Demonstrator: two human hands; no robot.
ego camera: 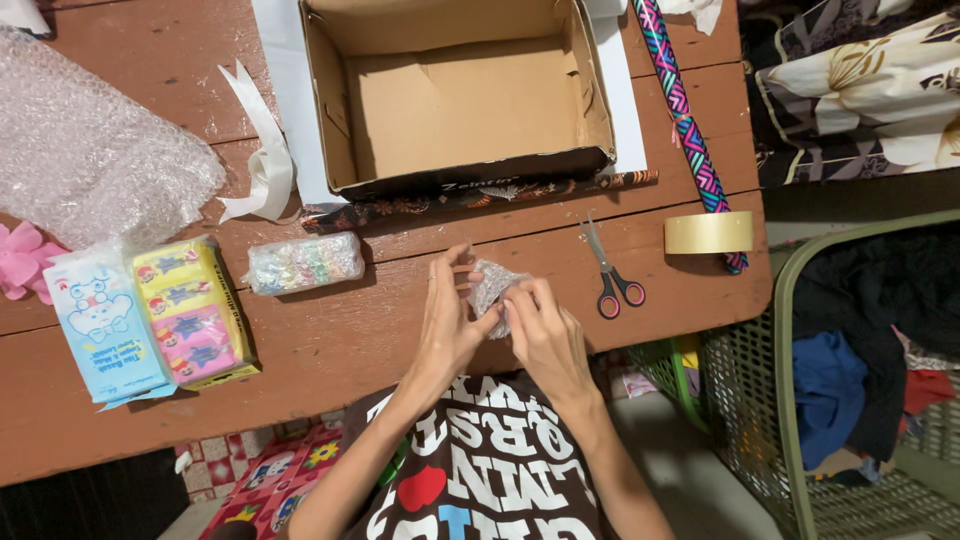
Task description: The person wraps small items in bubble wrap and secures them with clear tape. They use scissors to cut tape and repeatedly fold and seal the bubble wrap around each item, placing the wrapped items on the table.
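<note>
Both hands pinch one bubble-wrapped bundle point(492, 288).
Left hand point(452, 322) and right hand point(542, 335) meet mid-frame, fingers clamped, above the counter point(340, 340).

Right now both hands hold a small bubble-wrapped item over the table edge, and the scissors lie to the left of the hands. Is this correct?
Not quite. The head view shows the scissors lying to the right of the hands, not the left. The rest holds: left hand and right hand hold the small bubble-wrapped item over the table edge.

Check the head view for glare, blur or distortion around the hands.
Head view: sharp, even lighting, no motion blur on left hand or right hand; soft glare on the small bubble-wrapped bundle they hold; red-brown wooden table edges bow slightly.
</note>
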